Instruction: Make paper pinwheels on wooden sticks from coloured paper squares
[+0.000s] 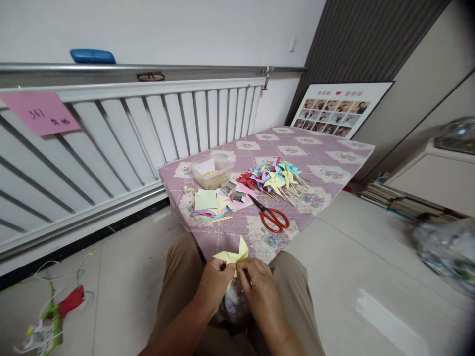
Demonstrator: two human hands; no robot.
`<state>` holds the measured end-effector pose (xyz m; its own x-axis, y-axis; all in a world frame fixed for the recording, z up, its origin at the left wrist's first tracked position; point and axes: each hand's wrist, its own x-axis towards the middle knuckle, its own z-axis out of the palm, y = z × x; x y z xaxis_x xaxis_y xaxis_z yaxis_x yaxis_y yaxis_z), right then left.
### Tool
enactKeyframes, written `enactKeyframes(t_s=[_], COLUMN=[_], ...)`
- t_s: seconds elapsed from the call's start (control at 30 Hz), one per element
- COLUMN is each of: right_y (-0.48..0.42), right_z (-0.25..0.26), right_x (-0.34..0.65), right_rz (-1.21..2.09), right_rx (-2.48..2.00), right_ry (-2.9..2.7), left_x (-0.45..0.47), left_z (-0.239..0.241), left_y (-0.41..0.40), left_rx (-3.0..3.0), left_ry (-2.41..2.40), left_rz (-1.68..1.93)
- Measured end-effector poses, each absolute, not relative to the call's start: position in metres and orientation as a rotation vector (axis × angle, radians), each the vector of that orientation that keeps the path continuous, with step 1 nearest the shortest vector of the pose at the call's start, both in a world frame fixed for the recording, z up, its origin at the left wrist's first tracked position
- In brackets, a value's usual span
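The left hand (214, 283) was closed, with thumb and finger pinching the yellow pinwheel (230, 256) from one side, and the right hand (258, 283) was gripping it near the middle. The pinwheel was above the lap, just before the near edge of the surface (237, 229); probably both hands met at its centre so that the folded paper did not spring open. One blade was pointing forward and up, another to the left; it had a star form, so I could not tell one long axis, and the lower part was hidden by the fingers. Farther out, the scissors (274, 219) lay with their handles toward the person, maybe for easy taking, and their tips pointed forward and left. To their left was the stack of paper squares (206, 200), with the plastic box (198, 177) behind it. The pile of pinwheels (275, 182) lay beyond the scissors, apart from the loose paper, perhaps to avoid mixing.
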<state>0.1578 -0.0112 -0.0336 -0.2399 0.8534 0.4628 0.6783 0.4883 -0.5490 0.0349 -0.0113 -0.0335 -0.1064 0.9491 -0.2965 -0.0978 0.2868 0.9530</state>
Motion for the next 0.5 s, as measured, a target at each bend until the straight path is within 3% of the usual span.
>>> enactKeyframes(t_s=[0.5], right_y=[-0.0142], right_z=[-0.0328], right_x=[0.1637], right_rz=[0.347], right_rx=[-1.254], right_ry=[-1.918], left_x=[0.0355], left_z=[-0.0340], left_y=[-0.0142], left_rx=[0.916], left_ry=[1.294], left_rz=[1.110])
